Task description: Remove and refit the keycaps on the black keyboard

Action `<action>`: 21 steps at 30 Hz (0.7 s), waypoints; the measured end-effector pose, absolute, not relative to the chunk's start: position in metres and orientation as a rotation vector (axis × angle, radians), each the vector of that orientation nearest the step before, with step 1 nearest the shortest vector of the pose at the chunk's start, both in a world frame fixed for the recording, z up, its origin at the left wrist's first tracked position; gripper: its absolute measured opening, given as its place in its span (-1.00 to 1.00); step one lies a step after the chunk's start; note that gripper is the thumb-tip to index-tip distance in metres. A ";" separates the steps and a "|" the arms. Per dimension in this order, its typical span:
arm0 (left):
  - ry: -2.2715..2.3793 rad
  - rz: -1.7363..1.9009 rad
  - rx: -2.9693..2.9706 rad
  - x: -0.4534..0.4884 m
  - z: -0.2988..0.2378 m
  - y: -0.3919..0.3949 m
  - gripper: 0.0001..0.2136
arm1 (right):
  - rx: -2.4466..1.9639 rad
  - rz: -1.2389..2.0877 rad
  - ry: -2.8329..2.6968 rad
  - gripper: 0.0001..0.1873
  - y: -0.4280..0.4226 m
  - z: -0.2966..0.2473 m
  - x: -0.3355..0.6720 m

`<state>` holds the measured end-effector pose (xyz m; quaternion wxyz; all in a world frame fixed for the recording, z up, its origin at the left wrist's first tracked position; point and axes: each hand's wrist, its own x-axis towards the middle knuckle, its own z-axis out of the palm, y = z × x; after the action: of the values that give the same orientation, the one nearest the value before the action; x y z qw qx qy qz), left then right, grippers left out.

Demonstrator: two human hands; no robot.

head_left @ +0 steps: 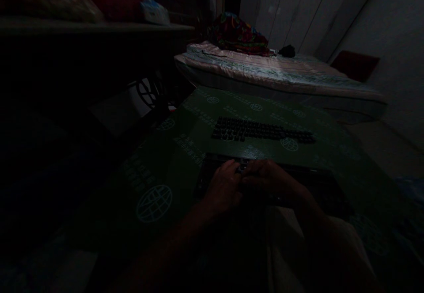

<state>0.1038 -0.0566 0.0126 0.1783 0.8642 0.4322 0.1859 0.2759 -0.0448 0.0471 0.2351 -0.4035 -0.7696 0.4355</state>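
The scene is very dark. My left hand (223,189) and my right hand (270,179) meet over a dark flat keyboard-like object (311,182) lying on a green printed mat (155,182). Both hands have their fingers curled and pinched together around a small pale piece (243,165) between them; what it is stays too dim to name. Beyond them a row of loose black keycaps (261,130) lies spread on the mat.
A low mattress (281,74) with striped bedding lies behind the mat, with a colourful cloth bundle (240,34) and a small dark object (287,51) on it. A dark table (99,28) with red bags stands at left. White wall panels rise at back right.
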 end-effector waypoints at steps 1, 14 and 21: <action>1.212 0.517 2.446 0.104 0.012 -0.055 -0.64 | -1.118 1.186 -2.118 -0.86 -0.046 0.047 0.275; 1.277 0.524 2.303 0.107 0.008 -0.053 -0.69 | -1.336 0.784 -2.256 -0.80 -0.052 0.041 0.269; 1.295 0.560 2.270 0.104 0.004 -0.053 -0.73 | -1.520 0.853 -1.933 -0.74 -0.061 0.027 0.254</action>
<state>0.1041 -0.0530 0.0035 0.2323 0.8262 0.4711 0.2036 0.2541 -0.0609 0.0267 0.2660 -0.5629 -0.7159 0.3161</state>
